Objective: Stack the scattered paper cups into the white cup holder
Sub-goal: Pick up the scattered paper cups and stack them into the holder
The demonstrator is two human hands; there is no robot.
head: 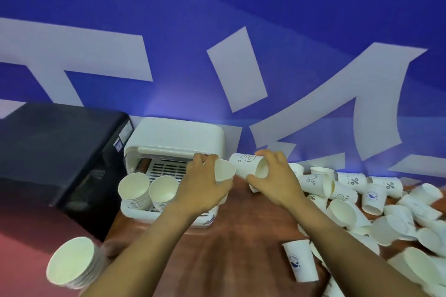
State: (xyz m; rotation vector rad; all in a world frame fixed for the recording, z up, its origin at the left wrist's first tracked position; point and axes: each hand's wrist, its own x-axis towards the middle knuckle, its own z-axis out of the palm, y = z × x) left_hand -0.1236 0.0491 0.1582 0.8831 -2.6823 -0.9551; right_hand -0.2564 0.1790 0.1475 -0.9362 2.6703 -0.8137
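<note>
1. Paper, white: the left hand is curled round a plain paper cup, mouth turned toward the camera, held just in front of the white cup holder.
2. The right hand grips a printed cup lying sideways, fingers over the top and thumb under; its base points toward the left hand's cup and the two cups nearly touch.
3. The holder sits against the wall with its lid raised. A slotted tray shows inside. Two nested stacks of cups stand side by side at its front left, mouths up.
4. The left forearm crosses the holder's front right part and hides what lies there.
5. To the right of the hands, the scattered cups lie in a dense pile on the brown table, most tipped on their sides, some overlapping; several carry a percent mark or a blue logo.
6. One logo cup stands upside down near the right forearm, at the pile's left edge.
7. Another nested stack lies at the lower left, mouth toward the camera, blurred.
8. A black machine stands immediately left of the holder. Behind everything is a blue wall with large white shapes.
</note>
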